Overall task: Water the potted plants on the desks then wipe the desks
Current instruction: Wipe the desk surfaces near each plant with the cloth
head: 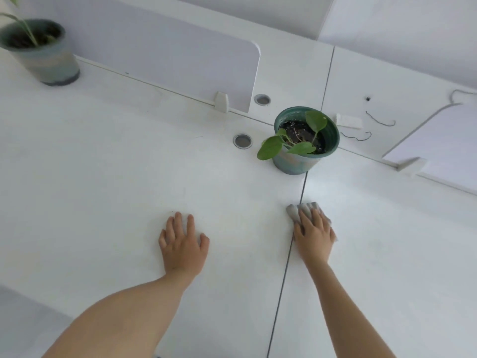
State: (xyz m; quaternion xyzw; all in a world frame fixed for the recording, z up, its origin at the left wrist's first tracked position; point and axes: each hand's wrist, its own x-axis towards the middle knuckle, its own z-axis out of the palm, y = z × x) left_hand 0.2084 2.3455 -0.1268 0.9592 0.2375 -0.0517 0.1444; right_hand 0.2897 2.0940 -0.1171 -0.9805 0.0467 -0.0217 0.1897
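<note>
Two white counters butt together along a dark seam (286, 267) running near to far. The left counter (103, 177) takes most of the view; the right counter (387, 241) fills the right side.

A pale divider panel (167, 55) stands along the far edge of the left counter, and a second panel (444, 140) stands at the far right, each held by a white clip.

Blurred green pot (49, 64) at far left, against the first divider, with a thin leaf stem coming out of it. It's well apart from both hands.

Second green pot (296, 165) stands upright at the far end of the seam, its base straddling it. It holds dark soil and a few broad green leaves, one hanging over the left rim.

Left grip (182, 244): palm down on the left counter, fingers spread and holding nothing.

Right grip (313, 233): flat on a grey cloth (293, 211), fingers straight and pressing it down, not clenched. The cloth sits on the seam, mostly on the right counter, near side of the second pot and apart from it. Its edges show ahead of the fingertips and to their left.

Two round metal grommets, one (242, 141) just left of the second pot and one (262, 99) beyond it.

A small white block (348, 121) and loose dark thread (382, 122) lie on the far counter to the right of the pot.
</note>
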